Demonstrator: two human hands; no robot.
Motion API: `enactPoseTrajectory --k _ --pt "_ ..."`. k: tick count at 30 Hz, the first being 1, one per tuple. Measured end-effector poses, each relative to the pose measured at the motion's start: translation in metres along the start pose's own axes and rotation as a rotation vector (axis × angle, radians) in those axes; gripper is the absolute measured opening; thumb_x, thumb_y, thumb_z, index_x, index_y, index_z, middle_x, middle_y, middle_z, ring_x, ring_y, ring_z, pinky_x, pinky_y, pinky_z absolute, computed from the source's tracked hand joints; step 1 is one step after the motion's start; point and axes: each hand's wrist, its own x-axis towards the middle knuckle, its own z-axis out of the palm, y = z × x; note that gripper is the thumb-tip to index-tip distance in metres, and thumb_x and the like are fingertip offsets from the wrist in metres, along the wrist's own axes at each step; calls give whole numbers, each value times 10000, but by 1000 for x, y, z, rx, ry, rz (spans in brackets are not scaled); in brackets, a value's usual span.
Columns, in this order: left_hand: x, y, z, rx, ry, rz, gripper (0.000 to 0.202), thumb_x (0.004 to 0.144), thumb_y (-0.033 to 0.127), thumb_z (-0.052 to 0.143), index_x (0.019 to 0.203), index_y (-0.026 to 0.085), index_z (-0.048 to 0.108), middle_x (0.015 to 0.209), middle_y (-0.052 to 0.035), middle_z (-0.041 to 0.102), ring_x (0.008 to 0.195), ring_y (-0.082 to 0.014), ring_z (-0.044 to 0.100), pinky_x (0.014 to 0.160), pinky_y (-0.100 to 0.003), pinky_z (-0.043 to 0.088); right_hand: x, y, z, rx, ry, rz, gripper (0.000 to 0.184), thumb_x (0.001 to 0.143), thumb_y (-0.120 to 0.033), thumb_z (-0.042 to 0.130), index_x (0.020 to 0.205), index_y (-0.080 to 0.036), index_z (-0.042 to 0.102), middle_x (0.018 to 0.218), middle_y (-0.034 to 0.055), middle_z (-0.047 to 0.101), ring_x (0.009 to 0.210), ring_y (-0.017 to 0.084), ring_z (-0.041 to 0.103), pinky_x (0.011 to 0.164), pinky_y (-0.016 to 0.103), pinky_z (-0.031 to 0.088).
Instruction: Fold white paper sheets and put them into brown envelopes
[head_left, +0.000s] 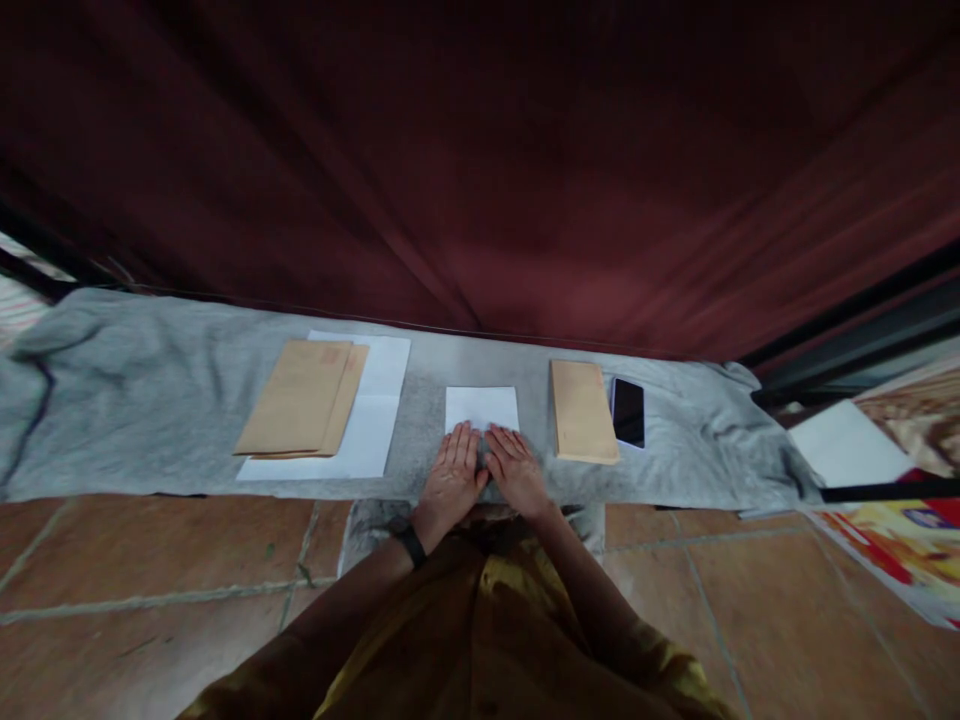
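Observation:
My left hand (452, 471) and my right hand (514, 467) lie flat side by side, fingers stretched out, on the near edge of a folded white sheet of paper (481, 405). The sheet rests on a grey cloth (150, 390) spread over the floor. Both hands press on the paper and hold nothing. A black band circles my left wrist. To the left, brown envelopes (302, 398) lie stacked on white sheets (375, 420). To the right sits another stack of brown envelopes (583, 410).
A black phone (628, 411) lies face up beside the right envelopes. A dark red curtain (480, 160) hangs behind the cloth. Brown floor tiles (150, 560) run along the near side. White paper (847, 445) and colourful printed sheets (907, 540) lie at far right.

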Motion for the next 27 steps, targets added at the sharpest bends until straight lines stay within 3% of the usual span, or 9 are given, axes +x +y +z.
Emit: enactPoseTrajectory --k 11,17,22,27 --pt "-13 -7 -2 17 57 -108 760 984 484 433 1520 -50 363 1589 -292 346 1525 -365 280 1244 -529 269 -17 7 -1 -59 90 142 482 1066 -303 387 1521 -167 473 1550 91 494 1434 249 465 1231 467 290" --pt "-12 -12 -14 33 58 -127 746 989 493 426 1498 -52 406 1572 -291 385 1503 -374 333 1248 -526 265 -17 5 -1 -69 93 163 481 1058 -291 397 1515 -169 480 1550 87 497 1435 246 461 1229 458 286" --pt "2 4 -14 -21 60 30 661 1019 428 369 1553 40 353 1620 -180 372 1535 -268 289 1263 -440 265 -16 3 1 -91 90 178 473 1049 -263 415 1501 -155 499 1555 91 489 1434 245 456 1231 452 270" --pt "8 10 -1 -34 42 64 673 1012 456 393 1521 15 399 1600 -210 394 1532 -288 292 1253 -460 285 -16 4 0 -102 86 179 466 1041 -248 435 1492 -153 507 1544 96 507 1427 239 456 1224 441 265"
